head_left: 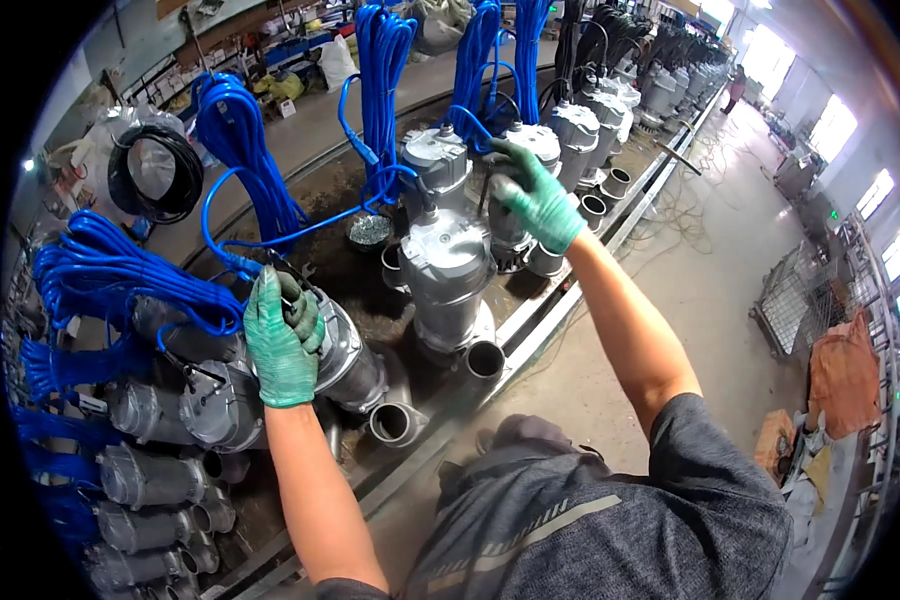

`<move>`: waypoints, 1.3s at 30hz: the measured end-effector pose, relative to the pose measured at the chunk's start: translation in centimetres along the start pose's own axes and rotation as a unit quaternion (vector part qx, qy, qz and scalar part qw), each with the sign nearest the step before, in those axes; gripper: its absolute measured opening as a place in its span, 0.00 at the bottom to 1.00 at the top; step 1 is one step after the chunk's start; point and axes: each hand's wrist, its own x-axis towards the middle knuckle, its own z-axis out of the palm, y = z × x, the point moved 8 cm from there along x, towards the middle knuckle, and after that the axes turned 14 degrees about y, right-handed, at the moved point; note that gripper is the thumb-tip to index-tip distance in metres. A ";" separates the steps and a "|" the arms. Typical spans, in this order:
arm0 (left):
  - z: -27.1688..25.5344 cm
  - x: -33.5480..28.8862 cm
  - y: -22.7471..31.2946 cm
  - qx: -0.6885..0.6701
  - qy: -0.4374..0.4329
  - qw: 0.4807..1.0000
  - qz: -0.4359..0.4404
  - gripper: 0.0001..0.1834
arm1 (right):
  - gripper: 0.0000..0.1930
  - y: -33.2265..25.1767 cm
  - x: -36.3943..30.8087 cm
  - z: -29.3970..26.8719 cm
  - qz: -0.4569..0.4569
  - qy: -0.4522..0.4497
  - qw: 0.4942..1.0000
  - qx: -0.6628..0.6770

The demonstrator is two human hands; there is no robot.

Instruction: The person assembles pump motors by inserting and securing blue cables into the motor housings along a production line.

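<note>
My left hand [284, 335], in a green glove, is closed at the top of a tilted grey metal submersible pump [355, 362], beside its blue cable plug [242, 266]. What its fingers grip is hidden. A small dark tool with a forked end [308, 270] shows just past the fingertips. My right hand [540, 200], also gloved in green, is raised over the row of pumps. A thin dark rod [485, 190] hangs down at its fingertips, seemingly pinched there. Just left of and below it stands an upright pump [448, 262] with a cable at its top.
Coiled blue cables [255, 160] hang along the row, and more pumps lie at the left. A metal rail [540, 325] edges the bench. Near the pumps sits a small bowl of metal bits [370, 232]. Across the floor stands a wire cage cart [795, 300].
</note>
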 end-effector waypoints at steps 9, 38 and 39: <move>0.9 0.3 0.1 0.017 0.026 0.999 0.021 0.18 | 0.13 -5.2 4.3 -0.3 -0.254 -0.088 0.908 -0.322; -2.8 0.0 1.1 0.122 0.227 0.957 0.132 0.16 | 0.17 -4.6 5.6 6.5 -0.342 -0.338 0.854 -0.201; -2.1 0.8 0.6 0.105 0.215 0.963 0.123 0.17 | 0.18 -2.8 6.6 6.9 -0.353 -0.300 0.858 -0.223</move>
